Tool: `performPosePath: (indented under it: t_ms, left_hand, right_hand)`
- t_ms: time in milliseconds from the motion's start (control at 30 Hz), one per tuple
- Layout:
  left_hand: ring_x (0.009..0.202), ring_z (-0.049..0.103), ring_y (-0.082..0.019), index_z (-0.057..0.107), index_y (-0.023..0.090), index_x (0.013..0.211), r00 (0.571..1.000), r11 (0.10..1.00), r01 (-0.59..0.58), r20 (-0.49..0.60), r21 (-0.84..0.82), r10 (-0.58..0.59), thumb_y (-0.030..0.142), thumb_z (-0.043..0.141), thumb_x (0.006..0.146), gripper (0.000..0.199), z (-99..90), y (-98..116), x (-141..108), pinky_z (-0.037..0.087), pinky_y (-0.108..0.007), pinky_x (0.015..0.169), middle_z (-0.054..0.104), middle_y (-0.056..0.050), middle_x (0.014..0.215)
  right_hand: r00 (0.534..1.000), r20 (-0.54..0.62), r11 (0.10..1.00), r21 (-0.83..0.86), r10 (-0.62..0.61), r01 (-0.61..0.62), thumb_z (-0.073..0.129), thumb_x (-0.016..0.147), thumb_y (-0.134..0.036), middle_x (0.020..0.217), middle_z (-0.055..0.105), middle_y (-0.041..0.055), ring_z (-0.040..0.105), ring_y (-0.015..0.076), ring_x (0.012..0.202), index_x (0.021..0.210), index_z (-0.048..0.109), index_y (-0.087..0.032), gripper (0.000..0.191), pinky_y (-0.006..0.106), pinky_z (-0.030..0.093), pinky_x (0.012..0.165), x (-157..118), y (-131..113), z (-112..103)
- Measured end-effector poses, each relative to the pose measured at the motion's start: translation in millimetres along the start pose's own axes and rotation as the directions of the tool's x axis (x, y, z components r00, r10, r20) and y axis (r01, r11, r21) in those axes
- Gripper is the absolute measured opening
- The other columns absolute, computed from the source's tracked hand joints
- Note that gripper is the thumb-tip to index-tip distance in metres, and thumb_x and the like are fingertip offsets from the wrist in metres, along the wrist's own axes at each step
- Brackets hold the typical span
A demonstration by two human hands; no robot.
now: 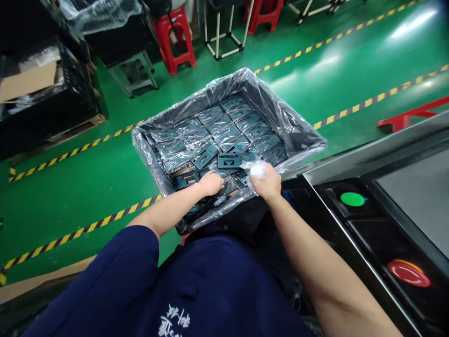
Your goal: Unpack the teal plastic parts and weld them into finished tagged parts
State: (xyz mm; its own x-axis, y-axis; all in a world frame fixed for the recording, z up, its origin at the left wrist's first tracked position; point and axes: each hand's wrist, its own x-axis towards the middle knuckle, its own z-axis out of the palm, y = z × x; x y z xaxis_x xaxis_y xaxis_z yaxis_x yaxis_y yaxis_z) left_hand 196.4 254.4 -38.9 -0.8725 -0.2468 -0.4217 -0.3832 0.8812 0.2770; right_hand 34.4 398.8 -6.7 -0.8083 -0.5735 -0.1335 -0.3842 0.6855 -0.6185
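Observation:
A black bin (296, 124) lined with clear plastic film stands in front of me. Wrapped dark teal plastic frames lie inside it in rows, and several loose ones, such as the frame with a rectangular window (229, 161), rest on top near me. My left hand (212, 183) is over the bin's near part, its fingers curled down among the parts; what they grip, if anything, is hidden. At the near right side, my right hand (268, 183) is closed round a crumpled piece of clear plastic wrap (257, 169), just beside the loose frames.
To the right is a machine panel with a green button (352, 199) and a red emergency stop (409, 273). Red stools (174, 40) and a pipe-frame stand (224, 44) are at the back. Black crates (45, 107) stand left. Yellow-black tape (84, 231) marks the green floor.

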Motion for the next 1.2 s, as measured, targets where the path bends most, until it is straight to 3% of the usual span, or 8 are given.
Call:
performPosePath:
  t_ms: [100,267,367,533,667,800,1000,1200]
  left_hand:
    - [0.101,0.067,-0.028,0.073,0.015,0.093,0.994,0.996,0.066,0.086,0.062,-0.071,0.030,0.054,0.089,0.025,6.2,-8.1,-8.5,0.045,-0.042,0.096,0.072,-0.016,0.099]
    - [0.095,0.067,-0.028,0.074,0.019,0.094,0.974,0.988,0.120,0.184,0.093,-0.135,0.024,0.062,0.080,0.019,5.1,-9.2,-17.6,0.050,-0.038,0.087,0.072,-0.014,0.097]
    - [0.111,0.060,-0.025,0.068,0.025,0.109,0.988,0.991,0.110,0.105,0.069,-0.117,0.025,0.055,0.087,0.027,5.9,2.3,-14.1,0.045,-0.035,0.096,0.066,-0.010,0.115]
    - [0.124,0.044,-0.032,0.052,0.015,0.127,0.948,0.948,0.310,-0.095,0.067,-0.303,0.029,0.058,0.087,0.042,12.5,16.4,1.4,0.037,-0.046,0.103,0.049,-0.019,0.133]
    - [0.129,0.038,-0.033,0.045,0.017,0.134,0.936,0.939,0.339,-0.119,0.063,-0.331,0.038,0.071,0.078,0.065,21.0,14.5,8.5,0.032,-0.046,0.106,0.046,-0.017,0.136]
    - [0.140,0.022,-0.036,0.038,0.017,0.140,0.949,0.952,0.297,-0.132,0.072,-0.286,0.043,0.071,0.075,0.078,27.2,10.2,9.1,0.024,-0.051,0.111,0.036,-0.019,0.147]
    - [0.127,0.039,-0.033,0.041,0.020,0.135,0.940,0.949,0.310,-0.169,0.061,-0.297,0.042,0.072,0.076,0.070,22.3,1.6,13.2,0.032,-0.044,0.105,0.043,-0.017,0.140]
    - [0.121,0.045,-0.032,0.037,0.014,0.137,0.916,0.923,0.386,-0.123,0.001,-0.383,0.046,0.080,0.066,0.088,23.0,0.9,20.9,0.034,-0.039,0.103,0.047,-0.019,0.132]
  right_hand:
    - [0.987,0.054,0.971,-0.182,-0.149,0.157,0.061,0.073,-0.031,0.106,0.069,0.0099,0.064,0.0290,0.101,0.108,0.062,-0.020,0.037,0.038,0.049,0.088,-3.8,1.1,5.2]
    - [0.976,0.078,0.939,-0.266,-0.203,0.217,0.055,0.080,-0.033,0.104,0.069,0.0115,0.063,0.0287,0.098,0.101,0.063,-0.019,0.026,0.036,0.048,0.085,-5.5,-3.9,9.3]
    - [0.974,0.091,0.928,-0.294,-0.209,0.227,0.053,0.082,-0.033,0.104,0.069,0.0112,0.063,0.0280,0.098,0.100,0.064,-0.019,0.025,0.035,0.047,0.083,-5.1,-4.9,8.9]
    - [0.975,0.096,0.927,-0.305,-0.199,0.219,0.054,0.081,-0.034,0.103,0.069,0.0110,0.063,0.0281,0.096,0.099,0.063,-0.019,0.025,0.035,0.047,0.081,-5.0,-3.6,9.2]
    - [0.972,0.097,0.925,-0.301,-0.214,0.233,0.053,0.082,-0.034,0.102,0.069,0.0112,0.064,0.0281,0.096,0.099,0.064,-0.019,0.025,0.035,0.047,0.082,-5.1,-3.2,10.1]
    - [0.973,0.093,0.924,-0.304,-0.212,0.231,0.053,0.082,-0.034,0.101,0.069,0.0112,0.064,0.0286,0.096,0.099,0.064,-0.018,0.025,0.035,0.047,0.082,-5.2,-3.9,10.1]
    - [0.976,0.098,0.931,-0.294,-0.197,0.217,0.053,0.083,-0.036,0.101,0.069,0.0115,0.064,0.0279,0.095,0.098,0.065,-0.019,0.025,0.035,0.047,0.081,-4.6,-4.5,9.5]
    - [0.977,0.099,0.933,-0.292,-0.189,0.210,0.054,0.082,-0.033,0.101,0.069,0.0123,0.063,0.0281,0.095,0.100,0.065,-0.019,0.026,0.036,0.046,0.083,-4.5,-4.3,10.2]
